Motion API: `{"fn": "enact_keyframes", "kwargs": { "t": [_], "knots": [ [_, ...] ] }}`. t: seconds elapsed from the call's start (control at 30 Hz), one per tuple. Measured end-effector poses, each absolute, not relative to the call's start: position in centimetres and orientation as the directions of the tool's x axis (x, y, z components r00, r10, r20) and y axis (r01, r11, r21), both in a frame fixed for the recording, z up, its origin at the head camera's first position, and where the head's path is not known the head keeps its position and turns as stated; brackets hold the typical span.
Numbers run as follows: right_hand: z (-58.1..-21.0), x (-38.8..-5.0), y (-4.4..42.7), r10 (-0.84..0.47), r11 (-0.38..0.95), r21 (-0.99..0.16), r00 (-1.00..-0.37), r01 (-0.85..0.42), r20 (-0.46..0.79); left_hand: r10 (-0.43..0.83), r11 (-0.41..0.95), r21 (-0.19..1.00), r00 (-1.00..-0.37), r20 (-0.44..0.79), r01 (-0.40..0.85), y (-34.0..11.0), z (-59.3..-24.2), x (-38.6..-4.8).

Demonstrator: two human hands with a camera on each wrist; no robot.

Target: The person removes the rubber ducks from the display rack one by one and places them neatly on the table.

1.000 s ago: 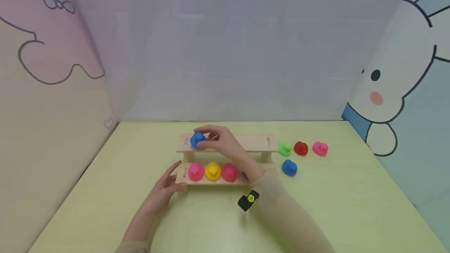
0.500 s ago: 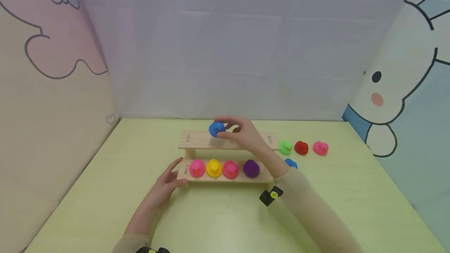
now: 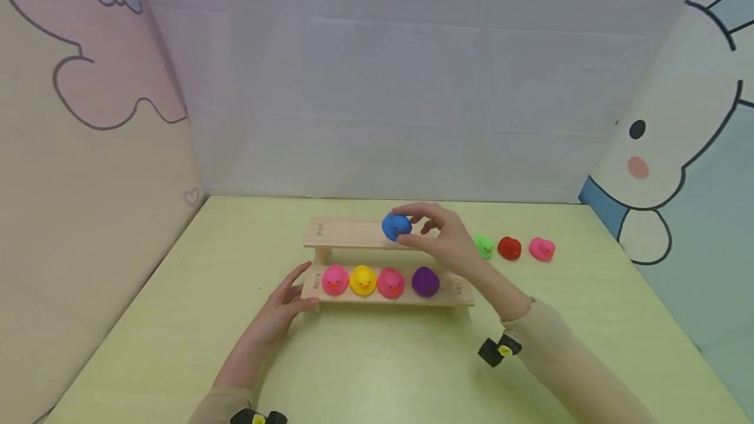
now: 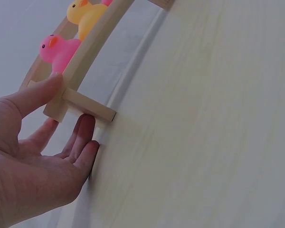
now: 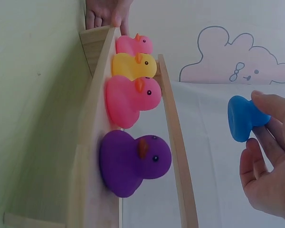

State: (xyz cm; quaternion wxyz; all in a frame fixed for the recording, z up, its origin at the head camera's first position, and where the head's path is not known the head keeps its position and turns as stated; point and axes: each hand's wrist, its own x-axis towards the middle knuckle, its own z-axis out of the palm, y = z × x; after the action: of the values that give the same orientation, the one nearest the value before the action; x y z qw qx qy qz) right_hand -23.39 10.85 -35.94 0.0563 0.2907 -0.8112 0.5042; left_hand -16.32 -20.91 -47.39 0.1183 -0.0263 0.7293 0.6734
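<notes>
My right hand pinches a blue rubber duck between thumb and fingers. In the right wrist view this blue duck is held apart from the upper board. My left hand grips the left end of a two-step wooden rack. Its thumb lies on the lower board's end and its fingers reach around and below, as the left wrist view shows. On the lower step sit a pink duck, a yellow duck, another pink duck and a purple duck.
Right of the rack, a green duck, a red duck and a pink duck stand on the pale table. A white curtain hangs behind the table.
My right hand has lifted the blue duck from the upper step's left end and carried it right. The purple duck has come into sight; the second blue duck is now hidden behind my right arm.
</notes>
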Motion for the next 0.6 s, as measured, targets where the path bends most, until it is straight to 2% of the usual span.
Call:
{"fn": "enact_keyframes", "kwargs": {
  "t": [0.6],
  "knots": [
    [-37.2,-20.6,18.2,-0.318,0.452,-0.758,-0.879,-0.471,0.356,0.097,0.099,0.971,-0.970,-0.225,-0.215,-20.8,-47.5,-16.5]
  ]
}}
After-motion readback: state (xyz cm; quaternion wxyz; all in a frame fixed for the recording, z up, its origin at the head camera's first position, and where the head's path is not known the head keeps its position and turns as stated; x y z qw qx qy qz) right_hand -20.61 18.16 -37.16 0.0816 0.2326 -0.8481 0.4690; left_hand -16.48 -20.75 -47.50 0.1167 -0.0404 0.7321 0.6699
